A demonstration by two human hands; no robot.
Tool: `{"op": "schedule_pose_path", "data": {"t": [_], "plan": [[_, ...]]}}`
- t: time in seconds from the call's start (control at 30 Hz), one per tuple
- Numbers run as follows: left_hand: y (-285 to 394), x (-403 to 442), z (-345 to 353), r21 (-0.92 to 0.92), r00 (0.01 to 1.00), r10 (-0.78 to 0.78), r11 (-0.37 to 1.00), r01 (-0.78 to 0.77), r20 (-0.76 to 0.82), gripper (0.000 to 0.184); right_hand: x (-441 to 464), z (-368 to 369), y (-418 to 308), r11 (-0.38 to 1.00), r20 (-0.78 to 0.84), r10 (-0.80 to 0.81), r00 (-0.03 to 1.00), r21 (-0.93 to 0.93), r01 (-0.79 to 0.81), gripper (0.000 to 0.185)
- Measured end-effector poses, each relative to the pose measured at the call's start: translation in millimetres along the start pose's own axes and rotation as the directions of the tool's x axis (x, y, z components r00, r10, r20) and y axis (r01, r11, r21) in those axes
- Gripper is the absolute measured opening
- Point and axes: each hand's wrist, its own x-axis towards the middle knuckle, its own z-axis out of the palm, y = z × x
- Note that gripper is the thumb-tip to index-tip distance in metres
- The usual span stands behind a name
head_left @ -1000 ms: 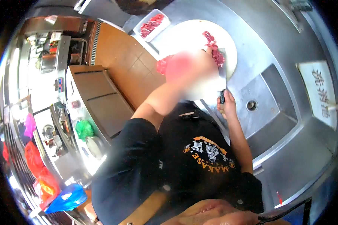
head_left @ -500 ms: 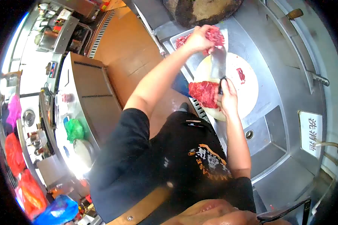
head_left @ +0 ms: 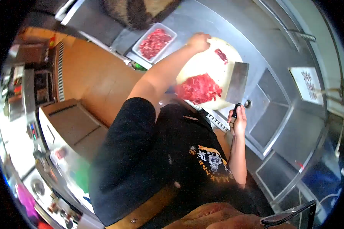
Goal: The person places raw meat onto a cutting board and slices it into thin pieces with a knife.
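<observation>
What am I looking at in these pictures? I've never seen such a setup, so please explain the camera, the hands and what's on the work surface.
There is no robot here: a person works with two bare hands. All the pictures come from one camera worn on the head, looking forward and down, so the person's own dark shirt fills the lower part. The view bends things near its edges.

On the steel counter lies a pale round board with a pile of red meat and a smaller piece. Beside it, a plastic tub contains more meat. The right hand holds a cleaver. The left hand is at the board's edge; whether it grips anything is unclear.
</observation>
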Motion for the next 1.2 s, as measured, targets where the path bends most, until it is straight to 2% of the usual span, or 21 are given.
{"op": "schedule_pose_path", "data": {"t": [0.07,0.2,0.33,0.43,0.47,0.5,0.53,0.57,0.6,0.67,0.7,0.73,0.77,0.8,0.83,0.87,0.93,1.0,1.03,1.13,1.2], "plan": [[30,15,37,0.11,0.987,0.129,0.984,-0.139,0.1,0.049,-17,-28,13,0.999,-0.079,-0.011,0.997,0.044,0.015,0.02],[62,22,66,0.271,0.911,0.185,0.916,-0.296,0.368,0.039,-64,-64,28,0.993,-0.182,0.026,0.983,0.115,-0.005,0.018],[65,8,45,0.214,0.917,0.141,0.949,-0.233,0.372,0.028,-110,-112,40,0.962,-0.314,0.175,0.933,0.256,-0.094,0.022],[23,-2,10,-0.069,0.978,0.173,0.984,-0.166,0.115,0.019,-136,-155,44,0.91,-0.33,0.357,0.874,0.334,-0.246,0.028],[-1,-10,-7,-0.32,0.989,0.081,0.947,-0.039,0.121,0.018,-143,-175,49,0.872,-0.295,0.423,0.857,0.39,-0.296,0.029],[-10,-31,-40,-0.419,1.0,0.019,0.908,-0.017,0.001,0.019,-149,-192,51,0.822,-0.198,0.468,0.861,0.454,-0.343,0.029],[-12,-45,-81,-0.251,0.99,-0.134,0.958,0.142,0.045,0.018,-150,-203,52,0.765,-0.097,0.505,0.857,0.51,-0.393,0.03],[-45,-55,-95,-0.379,0.98,-0.198,0.908,0.178,-0.015,0.024,-148,-211,50,0.703,-0.069,0.554,0.83,0.574,-0.421,0.031],[-56,-77,-118,-0.38,0.961,-0.24,0.909,0.172,-0.14,0.027,-144,-218,48,0.689,-0.022,0.556,0.831,0.571,-0.446,0.031],[-109,-103,-141,-0.204,0.925,-0.295,0.947,0.25,-0.238,0.038,-117,-252,67,0.602,0.078,0.608,0.79,0.603,-0.523,0.032],[-137,-123,-129,0.17,0.91,-0.196,0.947,0.272,-0.364,0.043,-97,-271,81,0.529,0.104,0.648,0.755,0.652,-0.543,0.03],[-149,-136,-122,0.514,0.897,-0.052,0.805,0.298,-0.439,0.048,-74,-271,75,0.605,-0.069,0.681,0.729,0.614,-0.507,0.03],[-130,-147,-117,0.373,0.916,-0.105,0.891,0.259,-0.387,0.053,-41,-285,77,0.666,-0.209,0.669,0.714,0.595,-0.45,0.032],[-101,-162,-104,0.217,0.935,-0.151,0.949,0.228,-0.32,0.059,-16,-264,70,0.959,-0.421,0.267,0.867,0.208,-0.194,0.024],[-80,-175,-83,0.088,0.968,-0.173,0.978,0.191,-0.182,0.064,6,-259,59,0.946,-0.518,0.04,0.854,-0.255,-0.198,0.022],[-59,-183,-61,-0.049,0.984,-0.171,0.985,0.168,-0.044,0.069,21,-262,56,0.935,-0.542,-0.073,0.837,-0.328,-0.131,0.019],[-15,-194,-25,-0.009,0.971,-0.165,0.985,0.17,0.173,0.078,21,-248,22,0.939,-0.444,-0.032,0.896,-0.321,-0.125,0.025],[15,-190,-12,0.133,0.862,-0.187,0.981,0.14,0.471,0.082,13,-232,12,0.956,-0.367,0.008,0.93,-0.27,-0.115,0.026],[32,-187,-15,0.224,0.845,-0.27,0.957,0.184,0.46,0.085,8,-217,10,0.967,-0.347,0.023,0.938,-0.231,-0.109,0.026],[41,-192,-19,0.02,0.834,-0.321,0.937,0.349,0.448,0.08,-3,-190,21,0.988,-0.243,0.085,0.966,-0.107,-0.114,0.034],[48,-202,-17,-0.068,0.863,-0.272,0.941,0.33,0.427,0.06,-9,-172,36,0.997,-0.141,0.068,0.988,-0.03,-0.073,0.037]]}}
